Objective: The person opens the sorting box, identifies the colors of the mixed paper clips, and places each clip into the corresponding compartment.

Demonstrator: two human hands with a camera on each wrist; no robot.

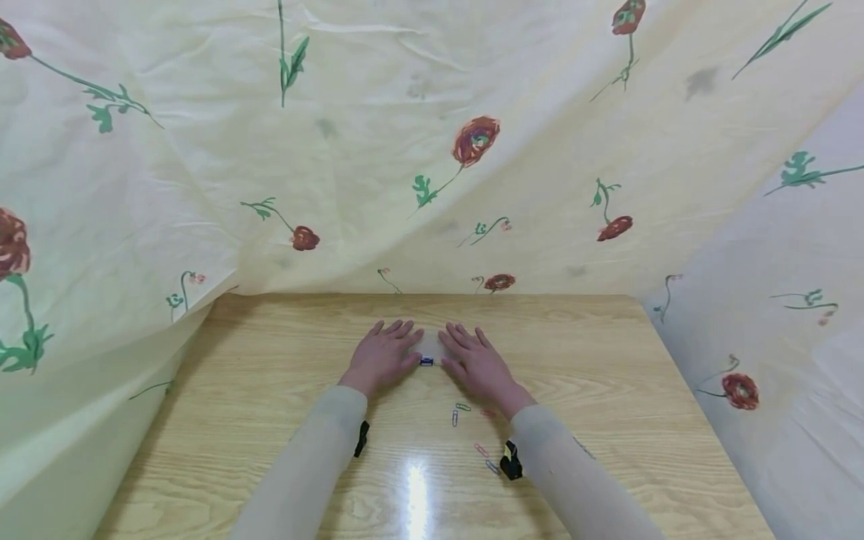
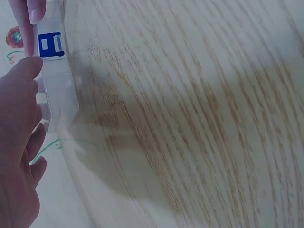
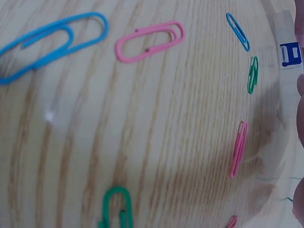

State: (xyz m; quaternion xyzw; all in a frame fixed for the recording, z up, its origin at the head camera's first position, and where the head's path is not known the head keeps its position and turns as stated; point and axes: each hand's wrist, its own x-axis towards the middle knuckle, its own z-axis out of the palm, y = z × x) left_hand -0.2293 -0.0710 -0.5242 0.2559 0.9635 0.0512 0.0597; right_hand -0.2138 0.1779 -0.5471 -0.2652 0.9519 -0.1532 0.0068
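Note:
A small clear plastic box [image 1: 430, 343] with a blue latch [image 2: 51, 45] on its near side lies at the far middle of the wooden table. My left hand [image 1: 385, 356] is at the box's left end, fingers stretched forward and thumb beside the latch. At the right end, my right hand [image 1: 478, 366] lies in much the same way, its fingers straight and spread. The right wrist view catches only fingertips [image 3: 300, 114] of that hand at its edge. What the box contains cannot be made out.
Loose paper clips lie nearer me, by my right forearm: a green one [image 3: 253, 75], pink ones [image 3: 150, 42] and blue ones [image 3: 57, 45]. A flowered cloth [image 1: 378, 150] hangs behind and beside the wooden table [image 1: 270, 375]. Light glares off the tabletop near the front.

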